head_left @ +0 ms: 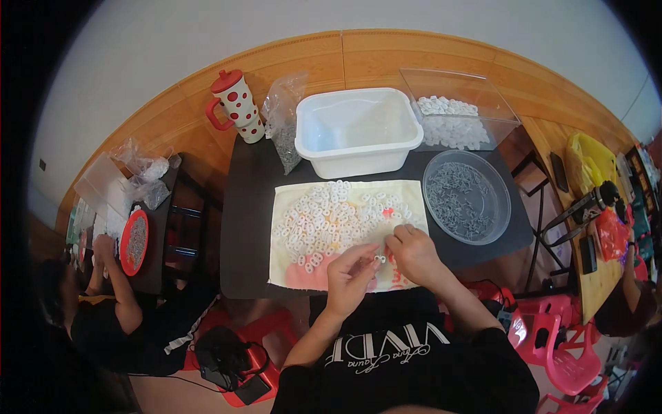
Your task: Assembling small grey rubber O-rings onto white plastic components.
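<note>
My left hand (349, 277) pinches a small white plastic piece with two holes (380, 259) between thumb and fingertips. Close on its right, my right hand (416, 257) is closed, fingers curled down; whatever they grip is hidden. Both hands are over the near right part of a cream cloth (279, 265) with pink and red print. Many loose white two-holed pieces (310, 221) are spread across that cloth. To the right stands a round clear tray (507, 207) with many small dark grey parts (458, 196).
Behind the cloth stands a white tub (358, 162), flanked by a bag of grey parts (284, 131) and a clear bin (476, 83) of white pieces. A spotted tumbler (238, 107) is at the back left. Another person (103, 303) works at the left, by a red tray (125, 241).
</note>
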`<action>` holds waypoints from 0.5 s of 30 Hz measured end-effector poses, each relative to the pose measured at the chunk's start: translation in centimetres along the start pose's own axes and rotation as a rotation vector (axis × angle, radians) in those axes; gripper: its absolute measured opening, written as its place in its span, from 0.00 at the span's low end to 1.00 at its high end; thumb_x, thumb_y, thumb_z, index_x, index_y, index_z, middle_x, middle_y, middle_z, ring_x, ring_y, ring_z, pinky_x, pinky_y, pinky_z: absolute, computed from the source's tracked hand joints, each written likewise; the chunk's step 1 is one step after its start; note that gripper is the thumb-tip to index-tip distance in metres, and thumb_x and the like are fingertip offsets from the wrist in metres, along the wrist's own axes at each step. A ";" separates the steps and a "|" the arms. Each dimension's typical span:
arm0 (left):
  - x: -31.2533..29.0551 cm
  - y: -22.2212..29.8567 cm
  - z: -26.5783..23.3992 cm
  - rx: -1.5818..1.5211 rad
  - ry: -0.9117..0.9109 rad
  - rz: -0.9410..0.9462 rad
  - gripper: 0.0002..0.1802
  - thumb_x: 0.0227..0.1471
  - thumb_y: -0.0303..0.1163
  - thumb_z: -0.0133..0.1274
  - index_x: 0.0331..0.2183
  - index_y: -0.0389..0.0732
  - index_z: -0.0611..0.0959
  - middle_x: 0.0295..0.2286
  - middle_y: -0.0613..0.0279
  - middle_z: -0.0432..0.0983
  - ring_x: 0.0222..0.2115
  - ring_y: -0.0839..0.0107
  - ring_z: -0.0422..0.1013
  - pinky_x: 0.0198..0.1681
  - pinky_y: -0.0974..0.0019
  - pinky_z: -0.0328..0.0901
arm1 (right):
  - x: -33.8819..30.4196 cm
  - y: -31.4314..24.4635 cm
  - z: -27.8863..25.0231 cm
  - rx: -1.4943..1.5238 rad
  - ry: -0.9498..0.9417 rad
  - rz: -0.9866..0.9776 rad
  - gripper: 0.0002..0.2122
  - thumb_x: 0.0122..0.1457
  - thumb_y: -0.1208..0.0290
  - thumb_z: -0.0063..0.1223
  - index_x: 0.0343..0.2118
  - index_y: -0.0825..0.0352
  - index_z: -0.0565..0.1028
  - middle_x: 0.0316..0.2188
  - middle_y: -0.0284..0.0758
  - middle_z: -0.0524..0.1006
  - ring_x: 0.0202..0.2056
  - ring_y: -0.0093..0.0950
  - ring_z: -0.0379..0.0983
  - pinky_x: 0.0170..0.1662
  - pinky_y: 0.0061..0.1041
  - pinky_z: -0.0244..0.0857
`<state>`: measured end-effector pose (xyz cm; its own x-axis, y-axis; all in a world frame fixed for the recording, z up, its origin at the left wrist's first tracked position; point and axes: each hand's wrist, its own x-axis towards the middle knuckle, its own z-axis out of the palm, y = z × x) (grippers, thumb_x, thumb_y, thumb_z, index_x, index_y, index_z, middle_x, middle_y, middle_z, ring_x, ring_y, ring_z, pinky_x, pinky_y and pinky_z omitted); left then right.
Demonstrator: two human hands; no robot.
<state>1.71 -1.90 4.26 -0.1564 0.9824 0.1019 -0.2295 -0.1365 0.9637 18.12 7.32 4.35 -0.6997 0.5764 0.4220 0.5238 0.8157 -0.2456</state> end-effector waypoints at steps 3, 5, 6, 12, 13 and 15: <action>0.0 0.0 -0.1 0.023 0.004 0.008 0.16 0.51 0.17 0.56 0.44 0.34 0.81 0.30 0.69 0.73 0.31 0.81 0.66 0.36 0.76 0.62 | -0.1 0.7 -0.5 0.113 -0.062 0.000 0.05 0.46 0.77 0.53 0.28 0.66 0.73 0.27 0.39 0.70 0.33 0.39 0.71 0.34 0.35 0.67; 0.0 0.1 -0.2 0.037 0.000 0.015 0.16 0.51 0.18 0.56 0.44 0.34 0.81 0.30 0.69 0.72 0.31 0.81 0.66 0.36 0.76 0.62 | 0.1 1.1 -1.1 0.132 -0.073 0.058 0.05 0.46 0.77 0.53 0.28 0.66 0.74 0.28 0.39 0.70 0.35 0.39 0.71 0.35 0.35 0.67; 0.0 0.1 -0.2 0.035 0.001 0.018 0.16 0.51 0.18 0.56 0.44 0.34 0.81 0.30 0.69 0.72 0.31 0.81 0.66 0.36 0.76 0.62 | 0.3 1.3 -1.4 0.149 -0.083 0.117 0.05 0.46 0.77 0.52 0.28 0.66 0.74 0.29 0.39 0.70 0.36 0.39 0.71 0.36 0.35 0.67; 0.1 -0.5 -0.6 0.032 0.011 0.023 0.16 0.51 0.17 0.56 0.43 0.34 0.81 0.29 0.69 0.72 0.30 0.81 0.66 0.35 0.77 0.62 | 0.1 2.1 -1.0 0.146 -0.124 0.111 0.09 0.46 0.78 0.53 0.33 0.65 0.75 0.31 0.40 0.71 0.37 0.40 0.72 0.37 0.36 0.67; 0.1 -0.6 -0.6 0.029 0.009 0.027 0.16 0.51 0.17 0.56 0.43 0.34 0.81 0.29 0.69 0.72 0.30 0.82 0.66 0.35 0.77 0.62 | 0.1 2.1 -0.8 0.146 -0.123 0.110 0.09 0.46 0.78 0.53 0.33 0.65 0.75 0.31 0.40 0.71 0.37 0.40 0.72 0.37 0.36 0.67; 0.1 -0.9 -0.6 0.024 0.007 0.033 0.16 0.51 0.16 0.56 0.43 0.34 0.81 0.29 0.69 0.72 0.31 0.82 0.66 0.34 0.77 0.62 | 0.1 2.2 -0.4 0.122 -0.021 0.065 0.10 0.46 0.79 0.57 0.34 0.67 0.78 0.28 0.40 0.71 0.31 0.41 0.72 0.34 0.34 0.66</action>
<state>1.29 -1.76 3.28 -0.1703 0.9765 0.1320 -0.2013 -0.1656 0.9654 19.45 9.17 4.19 -0.6768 0.6284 0.3834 0.5069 0.7755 -0.3764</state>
